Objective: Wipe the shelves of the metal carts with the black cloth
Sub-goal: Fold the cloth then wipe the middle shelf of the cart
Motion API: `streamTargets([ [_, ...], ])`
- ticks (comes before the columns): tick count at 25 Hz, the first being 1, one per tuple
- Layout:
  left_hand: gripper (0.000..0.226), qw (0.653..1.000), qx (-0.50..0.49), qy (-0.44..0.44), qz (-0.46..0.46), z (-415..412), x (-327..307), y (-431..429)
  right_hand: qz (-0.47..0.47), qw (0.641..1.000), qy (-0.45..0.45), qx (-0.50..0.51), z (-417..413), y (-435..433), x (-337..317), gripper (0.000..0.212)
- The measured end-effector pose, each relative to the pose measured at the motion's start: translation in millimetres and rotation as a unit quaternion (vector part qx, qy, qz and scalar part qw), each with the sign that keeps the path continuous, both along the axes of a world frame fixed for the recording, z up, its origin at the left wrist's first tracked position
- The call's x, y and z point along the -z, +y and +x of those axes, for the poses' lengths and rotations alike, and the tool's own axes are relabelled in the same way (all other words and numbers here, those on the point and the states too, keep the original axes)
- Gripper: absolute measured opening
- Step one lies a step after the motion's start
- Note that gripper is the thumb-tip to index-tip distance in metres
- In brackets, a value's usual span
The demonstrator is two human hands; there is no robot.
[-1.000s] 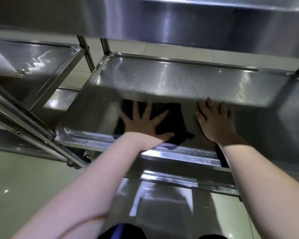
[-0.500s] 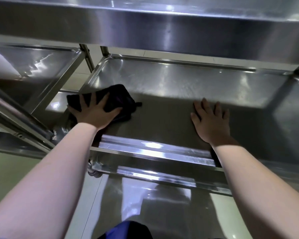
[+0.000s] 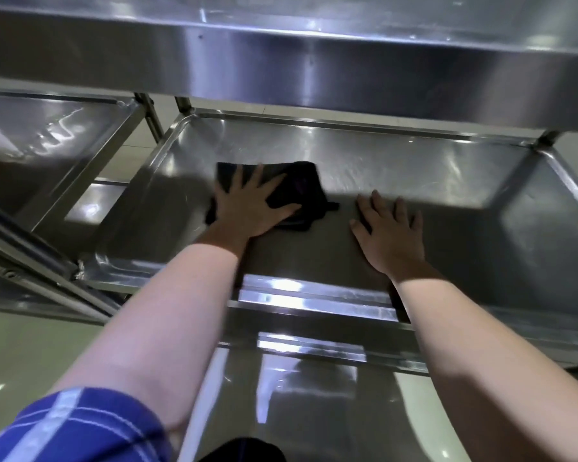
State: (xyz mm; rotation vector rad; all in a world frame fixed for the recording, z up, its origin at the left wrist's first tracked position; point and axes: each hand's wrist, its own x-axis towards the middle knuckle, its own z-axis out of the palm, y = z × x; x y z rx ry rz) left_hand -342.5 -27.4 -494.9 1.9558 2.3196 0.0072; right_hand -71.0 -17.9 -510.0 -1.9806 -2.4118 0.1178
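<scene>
Cloth (image 3: 296, 191) on shelf (image 3: 414, 168), left of right hand (image 3: 392, 235).

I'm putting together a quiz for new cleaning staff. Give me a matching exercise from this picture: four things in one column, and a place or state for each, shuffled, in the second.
Things:
1. left hand
2. right hand
3. cloth
4. sleeve

Places or states:
A. flat on the bare metal of the shelf
B. blue with pale stripes, at the bottom left
C. spread flat on top of the cloth
D. black, pinned under a palm

Pairs: 1-C, 2-A, 3-D, 4-B
</scene>
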Motion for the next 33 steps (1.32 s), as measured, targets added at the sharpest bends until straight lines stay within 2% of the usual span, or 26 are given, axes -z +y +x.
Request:
streamTargets([
  [4, 0.087, 0.995, -0.095, -0.01, 0.009, -91, 1, -38, -0.008, 1.0, 0.006, -0.004, -5, -2, -3, 0.058],
  [8, 0.08, 0.997, -0.082, -0.004, 0.002, -90, 2, -40, -0.02, 0.995, 0.094, -0.024, 24, -4, -19, 0.05],
  [9, 0.08, 0.997, -0.08, -0.006, 0.003, -88, 1, -38, -0.011, 0.995, 0.095, -0.01, 41, -8, -20, 0.048],
  [12, 0.083, 0.995, -0.096, -0.001, -0.016, -81, 1, -39, -0.017, 0.999, 0.009, 0.045, 77, -24, -16, 0.052],
  [15, 0.081, 0.996, -0.083, 0.025, -0.029, -30, 1, -38, -0.032, 0.998, -0.008, 0.055, 79, -30, -12, 0.054],
  [20, 0.078, 0.997, 0.066, -0.012, -0.034, 137, -7, -27, -0.024, 0.998, 0.012, 0.055, 87, -27, -6, 0.053],
  [23, 0.075, 0.993, 0.103, 0.007, -0.055, 188, -4, -39, -0.021, 0.999, 0.024, 0.043, 89, -24, -7, 0.053],
  [25, 0.071, 0.989, 0.117, -0.062, -0.058, 180, -11, -44, -0.029, 0.994, 0.094, 0.05, 92, -25, -8, 0.055],
  [26, 0.064, 0.981, 0.122, -0.145, -0.035, 168, -16, -45, -0.03, 0.982, 0.172, 0.071, 96, -25, -11, 0.055],
  [28, 0.048, 0.942, 0.099, -0.315, 0.063, 134, -29, -45, 0.002, 0.918, 0.371, 0.138, 95, -25, -26, 0.049],
  [29, 0.044, 0.937, 0.078, -0.324, 0.101, 116, -31, -45, 0.035, 0.897, 0.417, 0.143, 85, -25, -34, 0.046],
  [30, 0.046, 0.951, 0.057, -0.282, 0.112, 100, -29, -46, 0.064, 0.913, 0.389, 0.11, 68, -24, -41, 0.046],
  [32, 0.052, 0.986, 0.026, -0.149, 0.07, 82, -18, -52, 0.062, 0.975, 0.213, -0.021, 15, -28, -45, 0.052],
  [33, 0.054, 0.992, 0.023, -0.106, 0.059, 79, -9, -54, 0.025, 0.99, 0.123, -0.065, -11, -34, -42, 0.057],
])
